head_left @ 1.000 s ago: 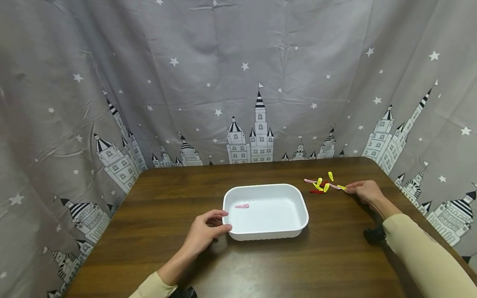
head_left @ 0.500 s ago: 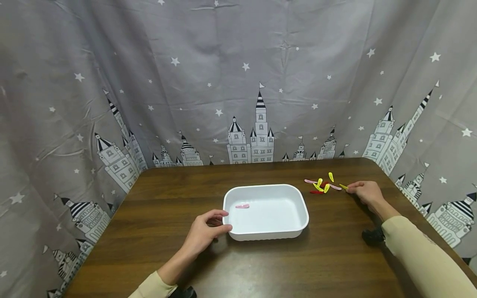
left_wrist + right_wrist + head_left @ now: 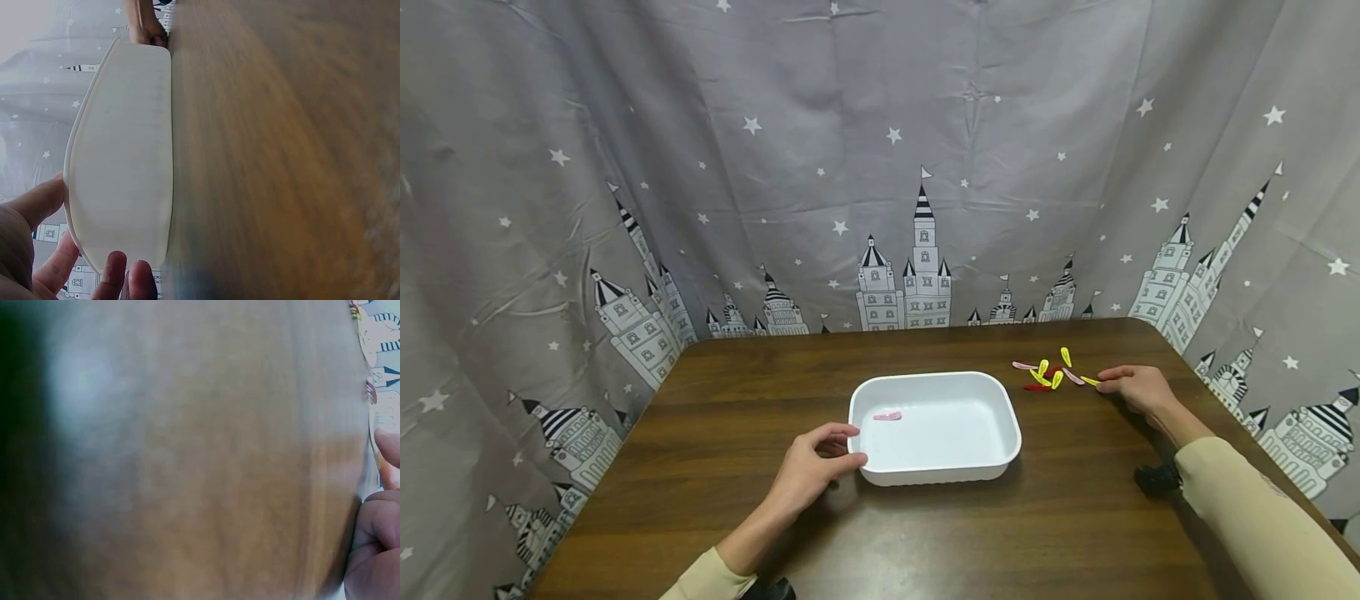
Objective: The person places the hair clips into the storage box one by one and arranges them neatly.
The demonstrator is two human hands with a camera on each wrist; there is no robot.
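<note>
My left hand (image 3: 811,467) grips the left rim of a white plastic tray (image 3: 943,477), thumb and fingers on either side of the edge; the left wrist view shows the fingers against the tray's end. A pink snap hair clip (image 3: 887,416) lies inside the tray, toward its left. At the right, my right hand (image 3: 1138,390) pinches the end of a yellow snap hair clip (image 3: 1088,381) between thumb and fingertips, low over the table. Just left of it lies another pink clip (image 3: 1073,377). The right wrist view shows mostly blurred tabletop, with curled fingers (image 3: 378,531) at its right edge.
A loose cluster of clips lies left of my right hand: several yellow ones, one yellow clip (image 3: 1066,357) farthest back, a pink clip (image 3: 1023,365) and a red clip (image 3: 1037,387). A grey castle-print curtain (image 3: 820,208) hangs behind the wooden table (image 3: 737,400).
The yellow clip in my right hand has tilted and shifted slightly right, away from the cluster. The pink clip beside it has turned a little. My left hand and the tray stay put.
</note>
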